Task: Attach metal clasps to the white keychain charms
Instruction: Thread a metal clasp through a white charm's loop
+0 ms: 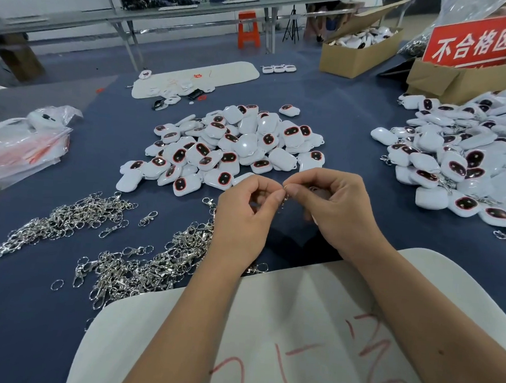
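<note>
Both hands are up over the blue table (354, 108), knuckles toward the camera, fingers curled in tight. The left hand (244, 217) pinches thumb against forefinger, meeting the right hand (333, 208) at a small metal clasp (286, 197) caught between the two sets of fingertips. Inside the right hand's curl sits something pale, likely a charm, mostly hidden.

Count it out: three heaps of white charms, the middle pile (233, 148) just beyond the hands, a bigger one at right (461, 153), a third in a cardboard box (358, 54) far back. Two sprawls of silver clasps (141, 261) lie at left. The charms are glossy white rounded squares, each with a dark oval window ringed in red.
</note>
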